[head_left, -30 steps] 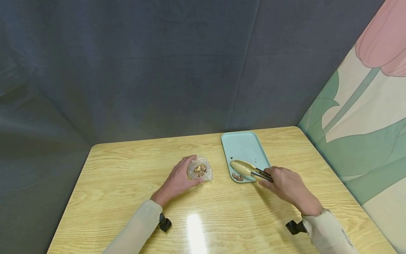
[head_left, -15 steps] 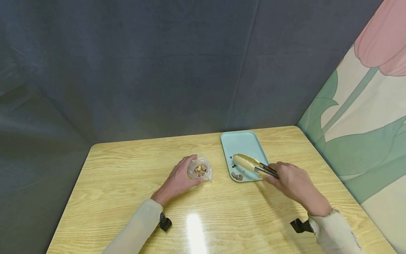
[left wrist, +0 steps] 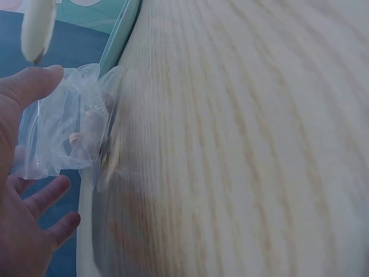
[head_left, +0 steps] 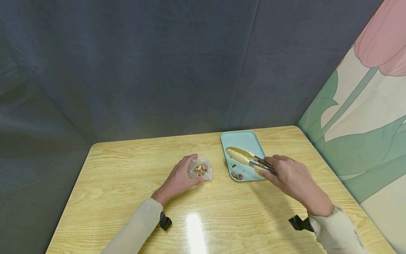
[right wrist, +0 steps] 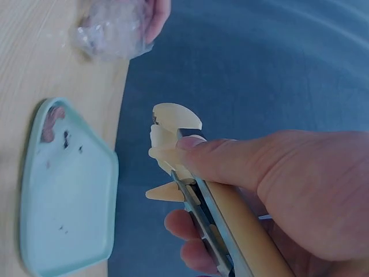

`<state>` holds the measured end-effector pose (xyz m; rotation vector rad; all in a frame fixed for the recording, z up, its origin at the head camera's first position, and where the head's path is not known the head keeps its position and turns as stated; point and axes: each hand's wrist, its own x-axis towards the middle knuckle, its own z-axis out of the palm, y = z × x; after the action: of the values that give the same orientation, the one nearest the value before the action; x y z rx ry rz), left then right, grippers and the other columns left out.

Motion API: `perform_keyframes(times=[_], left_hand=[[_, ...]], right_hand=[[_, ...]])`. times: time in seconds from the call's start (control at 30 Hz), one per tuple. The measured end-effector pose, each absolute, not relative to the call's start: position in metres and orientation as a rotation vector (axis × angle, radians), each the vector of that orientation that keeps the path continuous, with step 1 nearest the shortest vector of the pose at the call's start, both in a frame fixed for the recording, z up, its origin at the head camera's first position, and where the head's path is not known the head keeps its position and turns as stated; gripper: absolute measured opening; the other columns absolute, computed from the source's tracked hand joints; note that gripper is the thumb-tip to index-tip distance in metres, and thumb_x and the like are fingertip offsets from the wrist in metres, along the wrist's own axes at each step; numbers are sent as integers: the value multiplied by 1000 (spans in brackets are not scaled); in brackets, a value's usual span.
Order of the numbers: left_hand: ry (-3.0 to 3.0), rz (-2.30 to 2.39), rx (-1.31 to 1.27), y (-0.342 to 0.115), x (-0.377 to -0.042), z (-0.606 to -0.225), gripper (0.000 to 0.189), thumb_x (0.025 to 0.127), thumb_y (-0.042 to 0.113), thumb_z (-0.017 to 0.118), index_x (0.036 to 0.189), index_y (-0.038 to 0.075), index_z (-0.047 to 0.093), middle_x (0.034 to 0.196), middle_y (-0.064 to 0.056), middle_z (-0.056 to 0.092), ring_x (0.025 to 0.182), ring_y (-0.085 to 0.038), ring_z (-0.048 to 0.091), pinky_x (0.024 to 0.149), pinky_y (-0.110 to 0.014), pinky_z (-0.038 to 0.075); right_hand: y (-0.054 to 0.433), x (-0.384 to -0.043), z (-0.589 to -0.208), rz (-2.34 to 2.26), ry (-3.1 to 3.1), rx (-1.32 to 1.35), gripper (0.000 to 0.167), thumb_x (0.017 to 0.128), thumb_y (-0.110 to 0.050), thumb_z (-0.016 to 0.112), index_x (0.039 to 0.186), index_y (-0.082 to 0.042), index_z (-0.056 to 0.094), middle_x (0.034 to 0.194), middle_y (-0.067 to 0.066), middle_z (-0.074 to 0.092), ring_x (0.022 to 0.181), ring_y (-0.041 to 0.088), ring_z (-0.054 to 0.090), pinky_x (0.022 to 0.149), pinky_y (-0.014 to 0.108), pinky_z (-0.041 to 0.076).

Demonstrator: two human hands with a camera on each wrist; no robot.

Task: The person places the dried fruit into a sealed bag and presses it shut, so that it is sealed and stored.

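Note:
My left hand (head_left: 181, 179) curls round a clear plastic bag (head_left: 207, 175) that stands open on the table. Small tan and brown pieces (head_left: 200, 170), like nuts, lie inside it. The left wrist view shows the thumb against the bag (left wrist: 63, 130) and the other fingers spread. My right hand (head_left: 287, 180) grips metal tongs with cream tips (head_left: 242, 156) above a light blue tray (head_left: 245, 137). A small dark bit shows at the tongs' tip (right wrist: 167, 118); what it is I cannot tell. Curved brown pieces like cashews (head_left: 237, 175) lie in the tray's near left corner.
Dark crumbs (head_left: 233, 165) are scattered over the tray. The wooden table (head_left: 133, 169) backs onto a dark curtain (head_left: 158, 70). A flower-patterned cloth (head_left: 374, 141) hangs along the right side.
The tongs have lifted off the tray after shifting right, then back left. More dark crumbs on the tray have come into sight. My left hand and the bag have stayed put.

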<state>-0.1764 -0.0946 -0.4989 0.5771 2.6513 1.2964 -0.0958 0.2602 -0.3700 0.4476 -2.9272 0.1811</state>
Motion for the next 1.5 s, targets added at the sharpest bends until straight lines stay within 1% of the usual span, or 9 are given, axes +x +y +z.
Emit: perform_keyframes(times=[0.2, 0.4, 0.53, 0.67, 0.9, 1.03, 1.23, 1.33, 1.5], left_hand=[[2667, 1285, 573, -94, -177, -498, 92, 90, 45, 86, 166, 26, 37, 165, 0, 47, 151, -31, 47, 120, -58, 43], [2663, 1291, 568, -95, -177, -497, 92, 90, 44, 86, 166, 25, 37, 164, 0, 47, 149, -30, 49, 119, -57, 45], [2672, 1278, 573, -96, -177, -497, 92, 90, 44, 86, 166, 25, 37, 164, 0, 47, 149, -30, 50, 119, -57, 45], [2682, 1265, 581, -96, -176, -497, 91, 90, 45, 86, 165, 25, 38, 164, -1, 48, 148, -31, 50, 119, -57, 45], [2689, 1267, 602, -96, -175, -497, 91, 90, 47, 85, 165, 25, 38, 164, -2, 48, 148, -32, 49, 118, -60, 45], [2685, 1273, 606, -97, -176, -497, 90, 90, 48, 85, 165, 26, 38, 164, -1, 48, 149, -32, 49, 119, -60, 43], [2672, 1298, 620, -97, -175, -496, 90, 91, 46, 85, 165, 25, 38, 164, -2, 48, 153, -33, 45, 123, -63, 38], [2673, 1300, 615, -96, -175, -496, 90, 91, 46, 85, 165, 24, 39, 163, -4, 48, 151, -34, 47, 121, -63, 39], [2686, 1280, 603, -96, -175, -496, 91, 90, 47, 86, 165, 26, 39, 162, -5, 49, 148, -34, 49, 120, -61, 42]], right_hand=[[244, -93, -362, 164, -2831, 550, 31, 91, -37, 85, 105, -11, 75, 76, -6, 57, 66, 8, 46, 52, 29, 40], [228, -93, -360, 160, -2776, 620, 33, 89, -36, 87, 107, -10, 75, 79, -4, 61, 67, 8, 49, 53, 30, 44], [219, -93, -360, 142, -2777, 650, 35, 88, -36, 87, 109, -10, 76, 78, -6, 58, 67, 8, 47, 54, 29, 43], [210, -93, -362, 124, -2779, 670, 34, 89, -38, 87, 107, -12, 75, 77, -7, 55, 67, 8, 47, 53, 30, 44], [202, -94, -368, 113, -2767, 707, 33, 89, -39, 87, 106, -13, 75, 80, -7, 61, 69, 8, 52, 55, 34, 48], [199, -94, -369, 105, -2780, 704, 32, 88, -40, 87, 104, -15, 75, 78, -9, 57, 70, 7, 50, 54, 32, 47], [197, -94, -372, 77, -2801, 697, 36, 89, -41, 87, 108, -13, 76, 79, -8, 57, 70, 8, 49, 55, 29, 42], [196, -94, -373, 71, -2805, 700, 38, 89, -42, 86, 110, -12, 75, 79, -8, 57, 71, 9, 49, 56, 29, 42], [196, -95, -375, 60, -2814, 698, 40, 89, -42, 87, 110, -11, 75, 79, -7, 56, 69, 9, 46, 55, 27, 40]])
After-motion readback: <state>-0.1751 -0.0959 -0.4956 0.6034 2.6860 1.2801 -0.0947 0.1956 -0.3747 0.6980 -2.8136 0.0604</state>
